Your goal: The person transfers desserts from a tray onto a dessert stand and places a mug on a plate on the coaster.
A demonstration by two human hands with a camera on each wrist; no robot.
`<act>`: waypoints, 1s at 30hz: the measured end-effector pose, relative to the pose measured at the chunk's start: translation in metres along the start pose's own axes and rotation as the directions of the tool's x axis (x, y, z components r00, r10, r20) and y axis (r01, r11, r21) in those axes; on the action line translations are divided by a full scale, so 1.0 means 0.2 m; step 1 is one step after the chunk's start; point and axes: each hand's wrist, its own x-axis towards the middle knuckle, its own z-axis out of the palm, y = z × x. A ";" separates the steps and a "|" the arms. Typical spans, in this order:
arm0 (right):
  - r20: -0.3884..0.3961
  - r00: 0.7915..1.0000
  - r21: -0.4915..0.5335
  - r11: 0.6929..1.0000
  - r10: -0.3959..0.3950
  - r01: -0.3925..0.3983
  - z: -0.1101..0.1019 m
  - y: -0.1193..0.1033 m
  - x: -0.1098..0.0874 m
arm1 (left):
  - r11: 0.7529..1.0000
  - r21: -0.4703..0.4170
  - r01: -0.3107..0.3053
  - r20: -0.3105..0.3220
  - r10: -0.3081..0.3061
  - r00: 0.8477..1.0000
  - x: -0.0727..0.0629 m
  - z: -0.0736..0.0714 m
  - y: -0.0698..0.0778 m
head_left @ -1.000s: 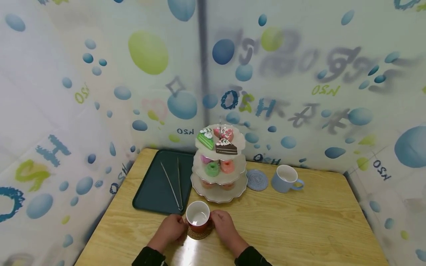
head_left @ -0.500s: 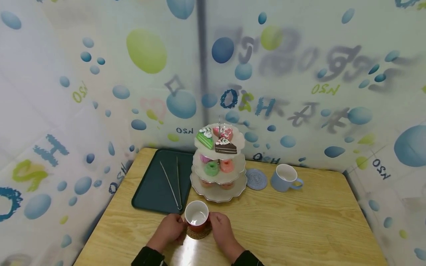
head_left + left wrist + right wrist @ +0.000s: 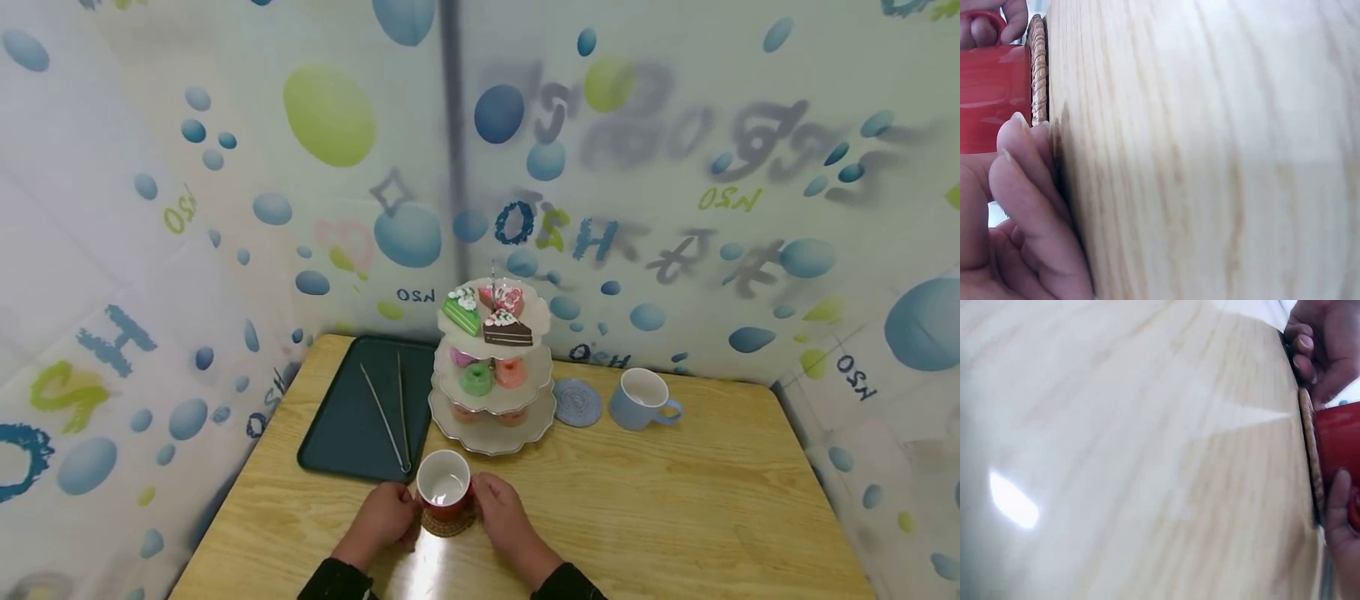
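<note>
A red mug (image 3: 444, 492) with a white inside stands upright on a round woven coaster (image 3: 448, 527) near the table's front. My right hand (image 3: 508, 521) grips the mug's handle at its right side; curled fingers through the red handle (image 3: 988, 17) show in the left wrist view. At the mug's left, my left hand (image 3: 386, 517) has its fingertips at the coaster's edge, close against the mug's base. In the left wrist view, the left fingers (image 3: 1032, 194) are bent beside the coaster and appear to pinch its rim; the thumb tip is partly hidden.
A dark green tray (image 3: 337, 425) bearing metal tongs (image 3: 390, 425) lies at the left. Behind the mug stands a three-tier stand (image 3: 491, 442) with cake slices and doughnuts. Further right are a blue-grey coaster (image 3: 577, 403) and a light-blue mug (image 3: 636, 404).
The red mug and both hands keep nearly the same place; the right hand shifts very slightly at the handle. The head view drifts a little.
</note>
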 end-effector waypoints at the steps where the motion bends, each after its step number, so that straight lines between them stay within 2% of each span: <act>1: 0.006 1.000 -0.010 1.000 -0.001 0.001 -0.01 0.01 -0.01 | 1.000 -0.003 0.002 -0.002 -0.002 1.000 0.00 0.00 0.00; 4: 0.016 1.000 -0.071 0.997 -0.017 0.018 -0.07 0.06 -0.04 | 1.000 -0.019 0.007 0.000 -0.007 1.000 -0.01 0.02 0.00; 7: -0.009 1.000 -0.151 0.988 -0.009 0.008 -0.17 0.12 -0.08 | 1.000 -0.026 0.000 -0.004 0.000 1.000 -0.01 0.02 0.01; 10: -0.085 0.996 -0.254 0.966 0.024 -0.045 -0.30 0.14 -0.09 | 1.000 -0.012 -0.001 -0.013 0.001 1.000 -0.01 0.02 0.01; 12: -0.153 0.988 -0.341 0.937 0.030 -0.081 -0.40 0.13 -0.08 | 1.000 -0.004 0.011 -0.019 -0.011 1.000 -0.02 0.02 0.02; 14: -0.217 0.976 -0.457 0.881 0.018 -0.118 -0.50 0.13 -0.04 | 1.000 0.009 0.018 -0.026 -0.018 0.999 -0.02 0.02 0.02; 16: -0.256 0.967 -0.568 0.809 0.002 -0.152 -0.61 0.12 0.02 | 0.999 0.031 0.017 -0.036 -0.016 0.999 -0.03 0.01 0.02; 19: -0.252 0.968 -0.699 0.695 -0.023 -0.165 -0.75 0.11 0.11 | 0.996 0.092 -0.006 -0.069 0.013 0.998 -0.05 0.01 0.02; 21: -0.228 0.974 -0.752 0.639 -0.021 -0.162 -0.82 0.11 0.17 | 0.991 0.132 -0.026 -0.093 0.038 0.995 -0.06 0.02 0.02; 24: -0.187 0.982 -0.811 0.569 -0.036 -0.134 -0.88 0.14 0.24 | 0.984 0.162 -0.076 -0.132 0.098 0.986 -0.10 0.03 0.00; 28: -0.145 0.988 -0.869 0.484 -0.060 -0.098 -0.89 0.19 0.29 | 0.977 0.164 -0.140 -0.161 0.166 0.973 -0.16 0.06 -0.01; 30: -0.121 0.988 -0.912 0.404 -0.096 -0.073 -0.89 0.20 0.29 | 0.977 0.165 -0.133 -0.180 0.162 0.970 -0.19 0.07 0.00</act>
